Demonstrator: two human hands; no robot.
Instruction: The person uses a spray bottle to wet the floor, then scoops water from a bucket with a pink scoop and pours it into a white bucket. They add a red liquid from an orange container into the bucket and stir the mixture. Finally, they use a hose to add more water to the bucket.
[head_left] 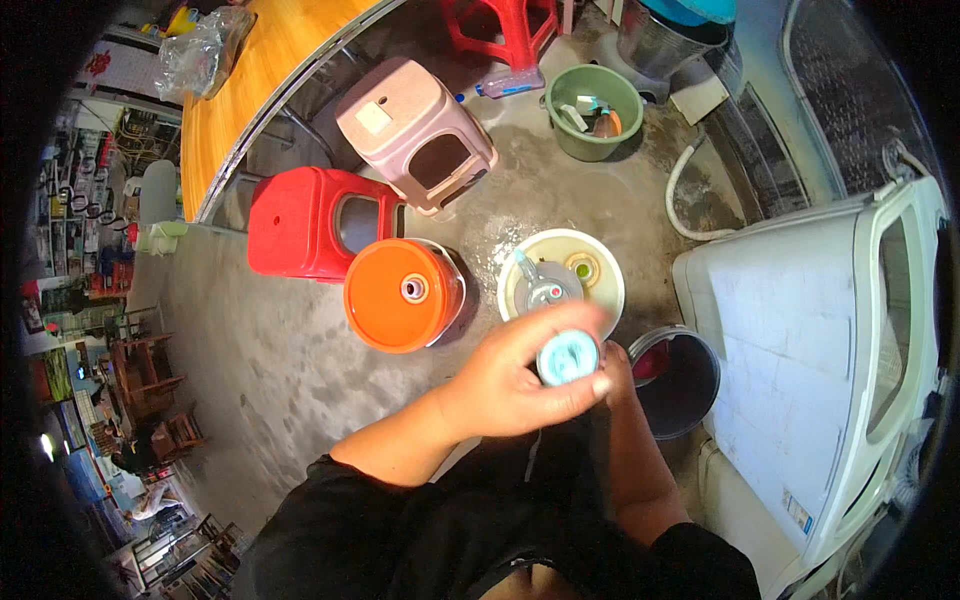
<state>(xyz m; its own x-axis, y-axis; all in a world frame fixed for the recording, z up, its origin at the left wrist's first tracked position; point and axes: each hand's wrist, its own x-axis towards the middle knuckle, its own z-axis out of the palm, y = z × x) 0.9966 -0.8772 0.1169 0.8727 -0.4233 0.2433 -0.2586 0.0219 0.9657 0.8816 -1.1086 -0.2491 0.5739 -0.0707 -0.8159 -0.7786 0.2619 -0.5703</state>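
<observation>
My left hand (pixel 505 375) is closed round a pale teal cylinder (pixel 568 358) with a round end facing up; its exact kind does not show. Just beside it, my right hand (pixel 617 367) is mostly hidden behind the left one, so its fingers cannot be made out. Below and beyond my hands stands a white bucket (pixel 617 265). In it are a grey translucent vessel (pixel 548 287) with a spout-like part and a round piece (pixel 582 269) with a green centre.
An orange-lidded bucket (pixel 385 300), red stool (pixel 300 225) and pink stool (pixel 400 110) stand left. A green basin (pixel 595 145) with small items is farther off. A dark bucket (pixel 690 390) and white washing machine (pixel 780 370) are at right. A hose (pixel 680 190) lies on the wet floor.
</observation>
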